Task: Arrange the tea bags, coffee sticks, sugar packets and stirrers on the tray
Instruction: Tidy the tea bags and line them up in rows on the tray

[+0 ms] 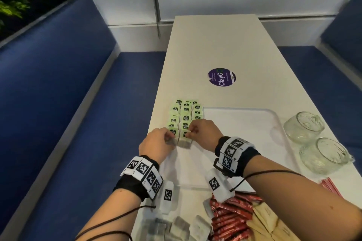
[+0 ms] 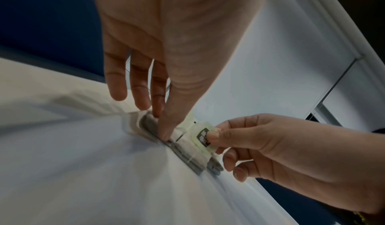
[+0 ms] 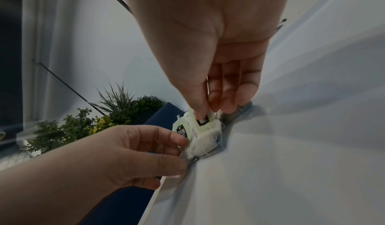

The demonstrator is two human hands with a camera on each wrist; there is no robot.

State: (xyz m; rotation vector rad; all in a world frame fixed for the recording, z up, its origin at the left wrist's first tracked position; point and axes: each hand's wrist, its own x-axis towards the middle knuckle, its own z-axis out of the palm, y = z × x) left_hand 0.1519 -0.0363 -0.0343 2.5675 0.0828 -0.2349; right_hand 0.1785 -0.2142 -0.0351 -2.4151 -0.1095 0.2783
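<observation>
Tea bags with green tags (image 1: 185,114) lie in rows at the left end of the clear tray (image 1: 274,117). My left hand (image 1: 170,136) pinches the nearest tea bag (image 2: 150,124) at the front of the rows, thumb pressing on it. My right hand (image 1: 191,130) pinches the green tag (image 2: 203,135) of the tea bag beside it (image 3: 205,143). Loose tea bags (image 1: 176,227), red coffee sticks (image 1: 231,219) and beige sugar packets (image 1: 274,221) lie in a heap on the table in front of the tray. Thin red sticks (image 1: 331,184) lie at the right.
Two glass cups (image 1: 303,126) (image 1: 325,154) stand on the white table (image 1: 215,45) right of the tray. A purple round sticker (image 1: 222,77) is stuck farther back. Blue benches run along both sides, with plants (image 3: 93,121) behind the left one.
</observation>
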